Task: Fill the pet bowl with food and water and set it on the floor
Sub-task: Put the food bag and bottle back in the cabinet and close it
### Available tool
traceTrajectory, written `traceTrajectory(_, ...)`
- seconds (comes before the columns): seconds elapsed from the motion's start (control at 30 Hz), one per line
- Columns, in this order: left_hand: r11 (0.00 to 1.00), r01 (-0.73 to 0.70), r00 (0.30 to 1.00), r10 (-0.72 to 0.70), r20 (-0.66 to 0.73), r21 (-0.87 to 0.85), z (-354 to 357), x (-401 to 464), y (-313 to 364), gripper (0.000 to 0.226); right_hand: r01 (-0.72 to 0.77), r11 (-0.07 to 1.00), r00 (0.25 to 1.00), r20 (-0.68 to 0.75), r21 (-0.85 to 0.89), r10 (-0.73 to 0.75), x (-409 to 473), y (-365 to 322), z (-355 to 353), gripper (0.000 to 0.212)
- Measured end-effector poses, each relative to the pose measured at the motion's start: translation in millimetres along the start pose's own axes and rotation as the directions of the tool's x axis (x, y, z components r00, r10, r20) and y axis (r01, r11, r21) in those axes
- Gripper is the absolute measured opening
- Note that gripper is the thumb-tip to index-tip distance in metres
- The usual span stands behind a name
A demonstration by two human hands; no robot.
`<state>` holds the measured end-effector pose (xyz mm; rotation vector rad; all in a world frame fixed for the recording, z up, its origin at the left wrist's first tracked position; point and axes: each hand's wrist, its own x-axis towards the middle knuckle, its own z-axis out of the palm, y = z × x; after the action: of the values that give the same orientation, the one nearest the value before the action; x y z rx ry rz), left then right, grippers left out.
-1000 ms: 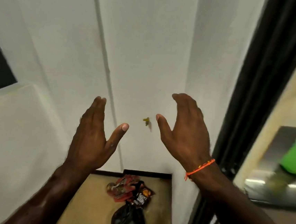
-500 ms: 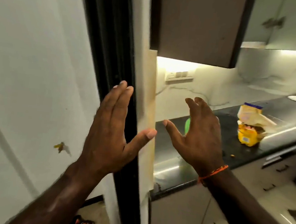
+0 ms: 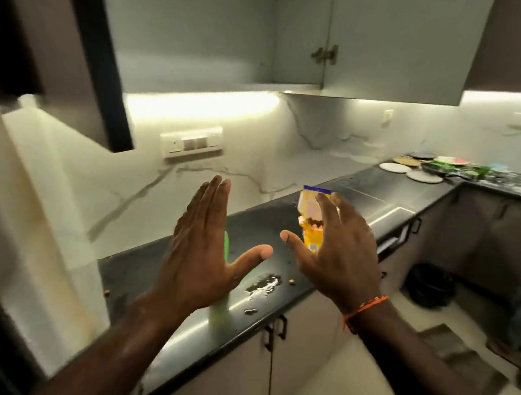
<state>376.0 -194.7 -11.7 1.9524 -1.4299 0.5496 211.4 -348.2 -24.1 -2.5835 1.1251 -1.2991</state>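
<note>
Your left hand (image 3: 196, 255) and right hand (image 3: 339, 259) are raised side by side over a black kitchen counter (image 3: 281, 231), palms turned toward each other, fingers spread and holding nothing. Behind your left palm a sliver of bright green (image 3: 226, 246) shows on the counter, most likely the pet bowl, though nearly all of it is hidden and blurred. A yellow pet food bag (image 3: 310, 216) with a blue top edge stands upright on the counter just beyond your right fingers, apart from them. Spilled water (image 3: 263, 285) glints near the counter's front edge between your wrists, with a few kibble pieces (image 3: 291, 282) beside it. An orange thread bracelet (image 3: 366, 308) circles your right wrist. Plates (image 3: 414, 172) crowd the far right end of the counter.
</note>
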Motion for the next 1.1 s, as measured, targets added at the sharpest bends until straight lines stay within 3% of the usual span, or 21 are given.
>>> traceTrajectory(0.33,1.000,0.000,0.986,0.005,0.169,-0.029,128,70,20,0.111,-0.149,0.985,0.980,0.120,-0.090,0.159,37,124,18,0.087)
traceTrajectory(0.67,0.999,0.041,0.949,-0.032,0.315,-0.022,257,162,-9,0.108,-0.142,0.978,0.966,0.196,-0.153,0.171,115,212,106,0.082)
traceTrajectory(1.1,0.981,0.193,0.803,-0.148,0.577,-0.017,410,267,-55,0.098,-0.238,0.953,0.871,0.393,-0.186,0.294,222,285,242,0.083)
